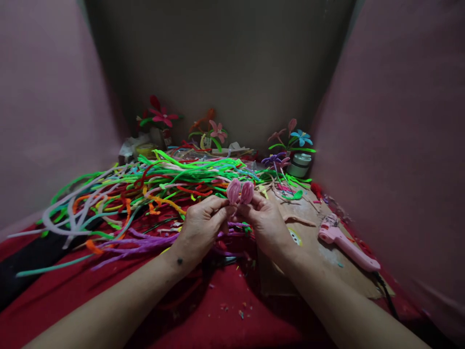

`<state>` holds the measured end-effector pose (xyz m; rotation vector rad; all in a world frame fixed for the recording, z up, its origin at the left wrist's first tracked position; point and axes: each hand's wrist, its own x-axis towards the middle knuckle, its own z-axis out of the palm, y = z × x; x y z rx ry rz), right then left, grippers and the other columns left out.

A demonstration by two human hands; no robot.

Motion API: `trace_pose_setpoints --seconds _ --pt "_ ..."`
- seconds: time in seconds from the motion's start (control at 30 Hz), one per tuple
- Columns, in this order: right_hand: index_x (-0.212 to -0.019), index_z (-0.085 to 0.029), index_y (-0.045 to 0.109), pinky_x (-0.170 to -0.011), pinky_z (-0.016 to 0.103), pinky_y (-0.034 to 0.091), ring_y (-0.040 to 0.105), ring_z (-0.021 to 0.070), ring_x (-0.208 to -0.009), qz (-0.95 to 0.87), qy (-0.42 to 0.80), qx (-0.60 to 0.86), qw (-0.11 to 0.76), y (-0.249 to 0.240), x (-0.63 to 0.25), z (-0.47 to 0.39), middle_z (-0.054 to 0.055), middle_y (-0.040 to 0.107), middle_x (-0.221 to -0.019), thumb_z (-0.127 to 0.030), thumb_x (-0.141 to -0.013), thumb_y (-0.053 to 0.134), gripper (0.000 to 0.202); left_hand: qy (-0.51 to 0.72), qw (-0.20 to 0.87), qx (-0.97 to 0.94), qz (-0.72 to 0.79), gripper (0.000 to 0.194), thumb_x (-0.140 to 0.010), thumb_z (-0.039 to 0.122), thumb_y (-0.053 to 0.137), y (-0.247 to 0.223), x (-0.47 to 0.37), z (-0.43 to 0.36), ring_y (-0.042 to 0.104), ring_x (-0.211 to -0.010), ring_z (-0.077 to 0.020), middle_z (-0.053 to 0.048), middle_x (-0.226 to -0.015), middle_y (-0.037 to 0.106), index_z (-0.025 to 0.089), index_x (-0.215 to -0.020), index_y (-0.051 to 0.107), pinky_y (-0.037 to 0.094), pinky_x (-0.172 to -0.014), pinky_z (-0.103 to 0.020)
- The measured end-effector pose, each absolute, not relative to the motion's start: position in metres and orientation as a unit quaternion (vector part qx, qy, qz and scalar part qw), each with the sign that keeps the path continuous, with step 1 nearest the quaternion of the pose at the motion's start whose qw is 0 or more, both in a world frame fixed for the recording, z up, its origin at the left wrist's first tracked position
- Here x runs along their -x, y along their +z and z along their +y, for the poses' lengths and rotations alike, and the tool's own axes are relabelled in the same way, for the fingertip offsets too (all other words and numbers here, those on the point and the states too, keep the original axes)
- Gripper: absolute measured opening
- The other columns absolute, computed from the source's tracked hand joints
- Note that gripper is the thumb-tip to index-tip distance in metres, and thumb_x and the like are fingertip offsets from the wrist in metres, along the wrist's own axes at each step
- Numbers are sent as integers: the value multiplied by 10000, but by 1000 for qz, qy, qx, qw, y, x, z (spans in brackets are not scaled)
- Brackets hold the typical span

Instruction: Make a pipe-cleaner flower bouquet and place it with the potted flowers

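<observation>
Two pink fuzzy petal loops [240,192] stand upright side by side at the middle of the view, held from below. My left hand [203,223] pinches the base of the left loop between thumb and fingers. Close against it, my right hand [269,223] grips the base of the right loop the same way. The fingertips of both hands nearly meet, and the joint between the loops is too small to make out. Behind and left of the hands lies a large heap of coloured pipe cleaners [196,169].
On the right, a pink glue gun [348,249] with a dark cord rests on a cardboard sheet [316,261]. Pipe-cleaner flowers [163,116] stand along the back, near a pale jar [300,166]. Small scraps [241,314] dot the red cloth [218,334].
</observation>
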<state>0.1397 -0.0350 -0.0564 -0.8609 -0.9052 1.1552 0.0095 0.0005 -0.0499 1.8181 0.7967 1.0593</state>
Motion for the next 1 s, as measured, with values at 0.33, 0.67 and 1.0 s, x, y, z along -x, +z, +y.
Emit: trace_pose_setpoints --seconds 0.33,0.67,1.0 --pt "-806 -180 660 -572 268 472 563 130 -579 -406 489 403 659 -61 -132 -36 -16 649 -695 -198 -664 654 144 434 286 -800 299 170 -833 227 514 -59 -9 6 532 -675 -116 -15 -719 572 171 -823 674 417 -605 -201" --pt "-720 -183 617 -545 262 441 511 124 -538 -386 495 414 659 -56 -131 -37 -28 606 -622 -220 -636 667 105 448 218 -831 249 148 -828 181 519 -59 -8 1 550 -656 -112 -29 -730 595 169 -830 667 434 -619 -204" --pt "-818 -199 656 -697 256 431 531 147 -729 -474 405 440 646 -64 -133 -39 -11 637 -788 -111 -712 487 218 433 205 -838 261 172 -832 180 505 -57 -9 0 555 -675 -119 -33 -751 603 178 -870 672 437 -627 -208"
